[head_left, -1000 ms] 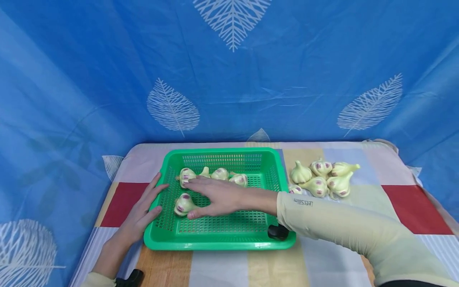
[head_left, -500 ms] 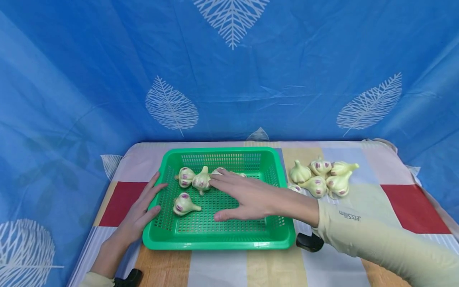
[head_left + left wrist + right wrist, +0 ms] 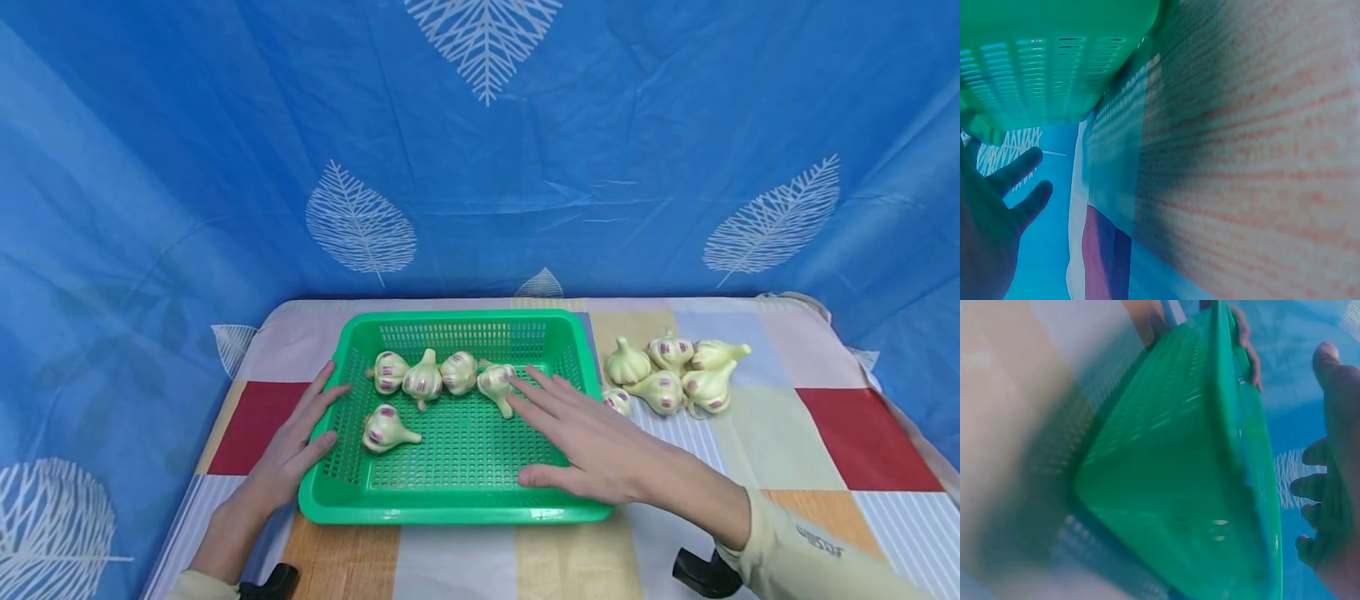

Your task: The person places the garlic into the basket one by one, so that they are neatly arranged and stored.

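A green plastic basket (image 3: pixel 457 514) with slotted walls stands on the table in the head view. Inside it, several garlic bulbs (image 3: pixel 422 380) form a row towards the back, and a single garlic bulb (image 3: pixel 383 428) lies nearer the front left. My left hand (image 3: pixel 291 450) rests with spread, straight fingers on the basket's left rim. Over the right side of the basket hovers my right hand (image 3: pixel 592 446), fingers extended and nothing held, its fingertips close to the rightmost bulb (image 3: pixel 495 383) of the row. The right wrist view shows the same empty right hand (image 3: pixel 1335 481) beside the basket's corner.
To the right of the basket lies a group of garlic bulbs (image 3: pixel 664 390) on the checked tablecloth (image 3: pixel 791 442). One bulb (image 3: pixel 617 401) sits close against the basket's right wall. A blue curtain (image 3: pixel 600 150) with white leaf prints hangs behind and at the sides.
My right hand has drawn back rightwards from the left bulbs to the basket's right side, uncovering the whole row. A bulb it covered now shows second from left. My left hand stays put.
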Tool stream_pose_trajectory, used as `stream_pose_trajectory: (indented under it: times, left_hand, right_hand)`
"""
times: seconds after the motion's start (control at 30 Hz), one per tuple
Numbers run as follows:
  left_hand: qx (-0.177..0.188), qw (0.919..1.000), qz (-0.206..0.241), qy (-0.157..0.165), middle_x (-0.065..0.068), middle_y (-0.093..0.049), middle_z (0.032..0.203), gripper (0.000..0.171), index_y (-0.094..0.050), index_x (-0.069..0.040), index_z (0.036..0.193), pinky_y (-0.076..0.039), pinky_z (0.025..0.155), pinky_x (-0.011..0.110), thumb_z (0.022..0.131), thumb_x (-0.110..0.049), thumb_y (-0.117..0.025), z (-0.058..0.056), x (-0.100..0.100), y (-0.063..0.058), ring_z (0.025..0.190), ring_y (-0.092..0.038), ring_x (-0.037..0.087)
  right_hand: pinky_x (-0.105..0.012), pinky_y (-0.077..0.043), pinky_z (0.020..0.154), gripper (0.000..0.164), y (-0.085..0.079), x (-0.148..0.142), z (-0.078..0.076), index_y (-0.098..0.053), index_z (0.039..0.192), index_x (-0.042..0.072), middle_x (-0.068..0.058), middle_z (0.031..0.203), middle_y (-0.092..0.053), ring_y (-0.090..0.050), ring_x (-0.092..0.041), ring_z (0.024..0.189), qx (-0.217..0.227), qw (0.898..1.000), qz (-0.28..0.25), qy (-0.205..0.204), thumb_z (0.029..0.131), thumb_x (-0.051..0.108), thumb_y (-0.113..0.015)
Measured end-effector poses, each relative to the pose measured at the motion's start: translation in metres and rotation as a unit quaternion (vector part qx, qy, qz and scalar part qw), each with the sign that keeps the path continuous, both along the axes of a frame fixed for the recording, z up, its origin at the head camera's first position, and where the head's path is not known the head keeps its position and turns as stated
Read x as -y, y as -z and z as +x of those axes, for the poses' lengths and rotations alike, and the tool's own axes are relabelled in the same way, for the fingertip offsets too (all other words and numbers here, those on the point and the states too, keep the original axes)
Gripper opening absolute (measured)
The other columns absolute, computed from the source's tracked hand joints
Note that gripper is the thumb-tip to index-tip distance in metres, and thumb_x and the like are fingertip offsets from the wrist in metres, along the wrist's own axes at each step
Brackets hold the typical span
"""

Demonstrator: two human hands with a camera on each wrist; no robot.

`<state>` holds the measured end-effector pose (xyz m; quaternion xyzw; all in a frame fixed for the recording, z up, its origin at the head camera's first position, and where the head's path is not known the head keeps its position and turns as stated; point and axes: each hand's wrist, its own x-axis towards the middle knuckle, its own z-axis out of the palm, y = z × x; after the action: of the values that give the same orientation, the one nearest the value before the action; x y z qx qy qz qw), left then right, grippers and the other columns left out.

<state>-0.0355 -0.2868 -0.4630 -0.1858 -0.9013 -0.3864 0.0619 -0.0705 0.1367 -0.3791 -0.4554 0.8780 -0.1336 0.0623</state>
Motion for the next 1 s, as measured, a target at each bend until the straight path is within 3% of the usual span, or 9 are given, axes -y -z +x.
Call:
stream_pose_trajectory:
  times: [0.27,0.47,0.6,0.77,1.0]
  left_hand:
    - [0.003,1.0,0.002,-0.001,0.002,-0.012,0.168,0.065,-0.038,-0.011,0.155,-0.046,0.098,0.049,0.092,-0.012,-0.056,0.001,0.001,0.0,0.15,-0.015,0.009]
    - [-0.001,1.0,-0.001,-0.001,0.002,-0.013,0.168,0.066,-0.038,-0.012,0.155,-0.046,0.098,0.043,0.092,-0.012,-0.057,0.0,0.002,0.0,0.15,-0.016,0.01]
    - [0.001,1.0,0.002,0.001,0.002,-0.012,0.168,0.066,-0.037,-0.012,0.155,-0.047,0.098,0.047,0.092,-0.012,-0.057,0.0,0.001,0.001,0.15,-0.016,0.012]
    - [0.005,1.0,0.004,-0.002,0.002,-0.012,0.168,0.066,-0.038,-0.011,0.155,-0.048,0.094,0.055,0.092,-0.013,-0.057,0.0,0.0,0.0,0.15,-0.015,0.01]
    - [0.01,0.9999,0.014,0.0,0.002,-0.012,0.168,0.066,-0.038,-0.012,0.155,-0.044,0.096,0.063,0.092,-0.012,-0.056,-0.001,-0.002,-0.003,0.15,-0.014,0.01]
  right_hand:
    - [-0.047,-0.011,0.121,0.083,0.019,-0.031,0.015,-0.025,0.161,0.011,-0.007,0.168,-0.01,-0.004,-0.03,0.154,-0.028,0.999,-0.02,0.02,0.098,0.057,-0.054]
    - [-0.033,0.002,0.121,0.086,0.031,-0.049,0.023,-0.024,0.161,0.012,-0.008,0.169,-0.006,-0.007,-0.036,0.153,-0.026,0.998,-0.039,0.041,0.095,0.047,-0.066]
    - [-0.026,0.005,0.119,0.088,0.037,-0.063,0.029,-0.028,0.159,0.007,-0.011,0.169,-0.007,-0.005,-0.034,0.153,-0.019,0.995,-0.058,0.076,0.093,0.044,-0.07]
    - [-0.012,0.001,0.112,0.091,0.045,-0.083,0.041,-0.023,0.161,0.01,-0.008,0.169,-0.004,-0.002,-0.024,0.154,0.021,0.985,-0.099,0.138,0.092,0.04,-0.073]
    - [-0.007,-0.01,0.109,0.091,0.062,-0.111,0.061,-0.024,0.161,0.012,-0.012,0.168,-0.012,-0.007,-0.013,0.153,0.045,0.963,-0.198,0.179,0.087,0.011,-0.077]
